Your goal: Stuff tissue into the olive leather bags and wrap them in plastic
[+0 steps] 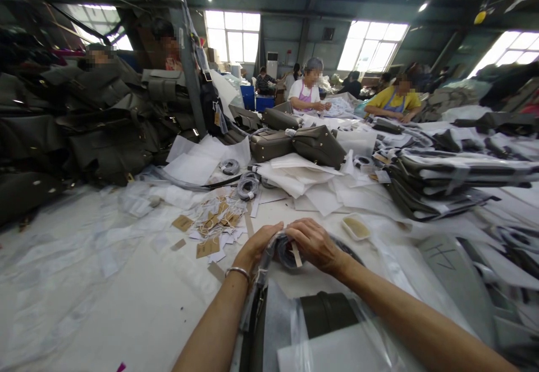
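My left hand (257,246), with a bangle at the wrist, is closed on the left side of a dark strap (288,258) that is coiled and wrapped in clear plastic. From the other side my right hand (315,242) grips the same coil, its fingers bent over the top. A small beige strip (297,255) shows by the right fingers; whether they pinch it I cannot tell. Below both hands lies a dark olive handbag (327,312), partly covered by white sheet and clear plastic. Part of the strap runs down along the bag's left side.
Left of my hands lie brown and white hang tags (208,247). Beyond are other coiled straps (247,186), packing sheets (295,173) and handbags (319,145). A shallow dish (356,227) sits right, near stacked bags (446,178). Co-workers sit across the table.
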The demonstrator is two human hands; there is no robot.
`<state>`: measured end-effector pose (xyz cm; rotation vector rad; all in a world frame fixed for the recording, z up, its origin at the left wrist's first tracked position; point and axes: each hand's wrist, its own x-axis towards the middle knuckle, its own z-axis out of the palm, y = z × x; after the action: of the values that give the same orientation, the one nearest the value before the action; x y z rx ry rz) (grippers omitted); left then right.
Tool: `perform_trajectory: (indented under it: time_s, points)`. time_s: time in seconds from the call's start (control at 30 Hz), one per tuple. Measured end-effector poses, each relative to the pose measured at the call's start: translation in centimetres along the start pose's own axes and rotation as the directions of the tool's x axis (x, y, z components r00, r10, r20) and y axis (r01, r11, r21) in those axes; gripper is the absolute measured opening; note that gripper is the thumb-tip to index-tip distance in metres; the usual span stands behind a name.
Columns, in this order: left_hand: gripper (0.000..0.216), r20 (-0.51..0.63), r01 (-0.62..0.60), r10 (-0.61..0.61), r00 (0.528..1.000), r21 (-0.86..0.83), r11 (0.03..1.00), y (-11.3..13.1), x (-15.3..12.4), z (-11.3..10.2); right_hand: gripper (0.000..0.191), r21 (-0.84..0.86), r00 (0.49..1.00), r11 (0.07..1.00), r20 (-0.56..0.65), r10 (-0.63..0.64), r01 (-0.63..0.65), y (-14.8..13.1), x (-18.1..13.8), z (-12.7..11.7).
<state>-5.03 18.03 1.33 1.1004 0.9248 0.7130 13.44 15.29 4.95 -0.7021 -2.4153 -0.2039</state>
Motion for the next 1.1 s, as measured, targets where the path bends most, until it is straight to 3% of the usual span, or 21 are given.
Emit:
perform_trajectory:
  time_s: [0.2,0.5,0.6,0.7,0.8,0.93,1.0,1.1]
  points:
    - [0.045,0.050,-0.014,0.017,0.999,-0.070,0.997,0.4,0.0,0.4,0.021,0.004,0.999,1.000,0.026,-0.024,0.024,-0.5,-0.1,-0.5]
    - [0.039,-0.124,-0.097,0.107,0.987,0.086,0.992,-0.2,0.7,0.4,0.033,0.137,0.998,0.988,0.013,-0.067,0.065,0.1,-0.8,-1.3]
    - [0.033,-0.181,-0.158,0.195,0.964,0.200,0.967,0.5,0.3,0.4,0.025,0.210,1.000,0.978,0.016,-0.010,0.007,0.1,-0.2,-1.5]
    - [0.026,-0.211,-0.218,0.290,0.934,0.306,0.927,1.3,-0.5,0.7,0.014,0.332,0.986,0.929,0.037,0.163,-0.166,0.1,0.5,-1.7]
    - [0.024,-0.210,-0.263,0.358,0.910,0.376,0.888,1.8,-1.3,1.4,0.009,0.422,0.914,0.811,0.158,0.375,-0.406,0.2,1.1,-1.9]
    - [0.020,-0.181,-0.309,0.408,0.895,0.411,0.858,2.0,-1.9,2.1,0.007,0.493,0.715,0.527,0.373,0.591,-0.692,0.8,1.5,-1.7]
    - [0.020,-0.155,-0.325,0.418,0.895,0.413,0.851,2.1,-2.1,2.2,0.014,0.541,0.623,0.361,0.446,0.642,-0.759,1.1,1.6,-1.6]
    - [0.019,-0.113,-0.346,0.424,0.899,0.410,0.844,2.2,-2.3,2.2,0.029,0.600,0.553,0.153,0.569,0.609,-0.786,1.4,1.9,-2.0]
